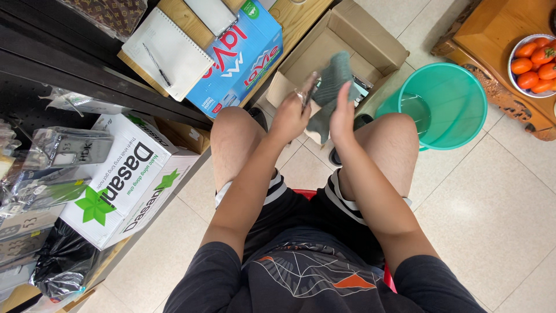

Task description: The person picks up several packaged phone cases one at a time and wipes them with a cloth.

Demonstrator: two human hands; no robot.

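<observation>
I sit on a red stool with my knees apart. My left hand [291, 115] grips a thin, flat, clear-wrapped item [308, 93] edge-on. My right hand [341, 110] presses a grey-green cloth [332, 84] against that item; the cloth hangs down between both hands. Both hands are raised above an open cardboard box [370, 43] on the tiled floor in front of my knees.
A teal plastic bucket [457, 116] with water stands on the right of the box. A white carton [124, 174] and a blue carton [240, 55] sit at the left by a dark shelf with packaged items [52, 156]. A notebook with a pen [165, 52] lies at the top. A bowl of orange fruit [536, 64] rests on a wooden table at the right.
</observation>
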